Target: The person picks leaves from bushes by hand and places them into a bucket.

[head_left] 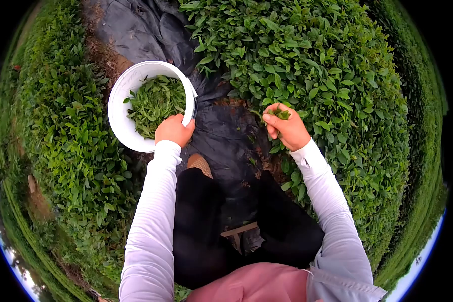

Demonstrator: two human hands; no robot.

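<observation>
My left hand (174, 131) is closed over the near rim of a white bucket (120, 119), which tilts so that its mouth faces me. Picked green leaves (158, 103) lie heaped inside it. To the right, my right hand (290, 130) has its fingers curled around a small bunch of leaves (281, 114), some of which stick out between thumb and fingers. That hand is at the left edge of a dense leafy bush row (332, 95), apart from the bucket.
Another leafy hedge row (65, 131) runs along the left. Between the rows, black plastic sheeting (226, 136) covers the ground, with bare soil at its edges. My black-trousered legs (199, 216) and a tan patterned shoe (200, 164) are below the bucket.
</observation>
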